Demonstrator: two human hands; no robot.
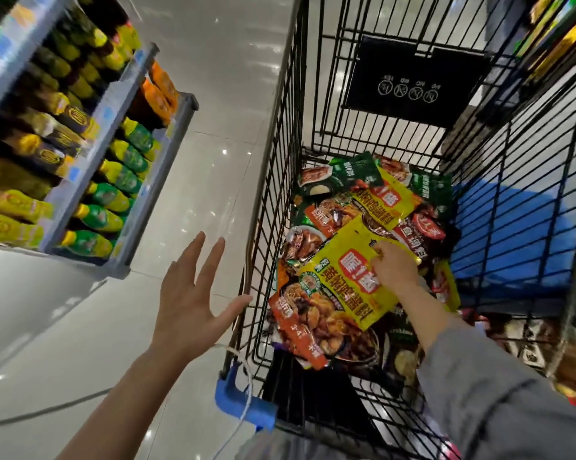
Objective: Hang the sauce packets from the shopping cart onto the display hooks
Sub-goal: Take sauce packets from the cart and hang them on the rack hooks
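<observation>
Down in cart, right hand grips yellow packet; left hand splayed.

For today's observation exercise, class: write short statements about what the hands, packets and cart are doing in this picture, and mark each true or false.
1. The right hand grips a yellow sauce packet inside the shopping cart. True.
2. The left hand holds a bottle. False: it is open with spread fingers, holding nothing, beside the cart.
3. Several packets lie in the cart. True.
4. The shelves at left hold hanging packets. False: they hold bottles.
</observation>
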